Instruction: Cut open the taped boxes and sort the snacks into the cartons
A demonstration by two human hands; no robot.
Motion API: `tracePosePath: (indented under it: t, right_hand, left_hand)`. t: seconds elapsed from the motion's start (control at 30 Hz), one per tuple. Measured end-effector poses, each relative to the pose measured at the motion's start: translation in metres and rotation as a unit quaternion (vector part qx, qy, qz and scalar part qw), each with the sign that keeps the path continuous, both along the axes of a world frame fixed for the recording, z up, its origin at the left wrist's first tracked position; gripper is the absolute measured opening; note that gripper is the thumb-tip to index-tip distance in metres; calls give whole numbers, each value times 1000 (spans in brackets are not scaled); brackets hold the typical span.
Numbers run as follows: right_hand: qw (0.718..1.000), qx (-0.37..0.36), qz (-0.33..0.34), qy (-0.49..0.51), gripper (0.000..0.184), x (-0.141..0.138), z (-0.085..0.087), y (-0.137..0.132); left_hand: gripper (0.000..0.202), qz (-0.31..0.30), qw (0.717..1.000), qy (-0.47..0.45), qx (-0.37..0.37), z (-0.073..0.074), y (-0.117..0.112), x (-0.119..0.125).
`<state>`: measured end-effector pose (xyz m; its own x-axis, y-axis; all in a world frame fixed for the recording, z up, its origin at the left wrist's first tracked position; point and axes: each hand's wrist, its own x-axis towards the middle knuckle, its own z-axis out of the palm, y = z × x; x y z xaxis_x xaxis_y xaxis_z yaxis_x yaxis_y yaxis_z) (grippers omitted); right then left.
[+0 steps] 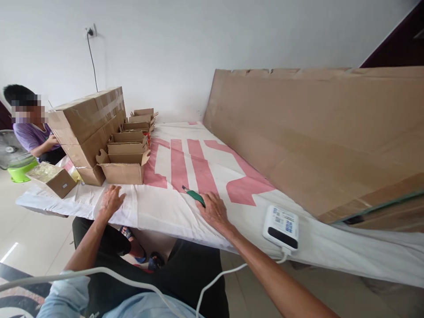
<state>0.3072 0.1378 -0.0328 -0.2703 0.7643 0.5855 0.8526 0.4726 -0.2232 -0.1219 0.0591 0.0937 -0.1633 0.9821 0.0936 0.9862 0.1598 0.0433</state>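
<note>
On the near edge of the cloth-covered table, my left hand [111,201] rests with its fingers apart, holding nothing. An open cardboard box [124,173] with raised flaps stands just beyond it. My right hand [213,211] lies on the cloth further right, closed round a green utility knife [195,195]. The knife's short dark tip points away to the left, over a pink stripe of the cloth [155,205]. More open boxes [127,137] stand in a row behind the nearest one; what they hold is mostly hidden.
Closed cartons [89,119] are stacked left of the open boxes. A small box [54,179] sits at the left corner. A large cardboard sheet [298,132] leans at the right. Near me lies a white device [281,225] with a cable [225,274]. Another person [33,128] sits at far left.
</note>
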Motion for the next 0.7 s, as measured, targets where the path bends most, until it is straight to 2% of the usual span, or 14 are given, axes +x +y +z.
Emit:
tracePosePath:
  t: [0.13, 0.23, 0.47, 0.7]
  right_hand:
    - [1000, 1, -4, -2, 15, 0, -1, 0]
    - [1000, 9, -5, 1, 17, 1, -4, 0]
    - [1000, 14, 2, 2, 18, 3, -7, -1]
    - [1000, 23, 6, -5, 16, 3, -9, 1]
  left_hand:
    - [54, -69, 996, -39, -27, -5, 41, 52]
    - [69, -67, 995, -51, -48, -9, 59, 73]
    - [75, -30, 996, -68, -57, -12, 61, 68]
    - [73, -50, 994, -77, -53, -13, 57, 57]
